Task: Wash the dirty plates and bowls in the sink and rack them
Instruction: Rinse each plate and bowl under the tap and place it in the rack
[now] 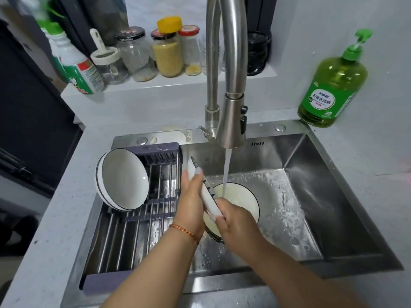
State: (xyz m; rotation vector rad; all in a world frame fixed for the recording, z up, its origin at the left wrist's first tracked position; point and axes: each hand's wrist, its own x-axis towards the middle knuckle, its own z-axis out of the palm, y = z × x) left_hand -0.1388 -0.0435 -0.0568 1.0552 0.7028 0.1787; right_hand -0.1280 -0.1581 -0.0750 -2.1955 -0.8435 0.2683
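Plate (205, 192) edge-on between my two hands, over the sink (322, 196), just left of the water stream (226, 170). It is white with a dark patterned rim and tilted, top end toward the faucet. My left hand (190, 203) lies flat against the plate's left face, fingers straight and pointing up, one fingertip over the rim; no curl, so a press, not a grasp. My right hand (235, 221) wraps the plate's lower end, fingers curled around the edge, gripping it. Woven bracelet (184, 231) on my left wrist.

Directly under the plate a bowl (240, 201) sits upright on the sink floor, white inside, dark rim, holding cloudy water; the stream lands in it. My right hand partly covers its near side. Sink floor around it is wet with suds.

Rack (142, 218) spans the left part of the sink, metal bars in a purple frame. Racked bowls (122, 178) lean on their side at its far end, openings facing right; looks like two nested, count not certain.

Faucet (231, 121), steel gooseneck, running. Green dish soap bottle (331, 85) with pump on the counter at the sink's far right corner. Ledge behind holds jars (166, 54) and a green-and-white bottle (77, 67) at the left.
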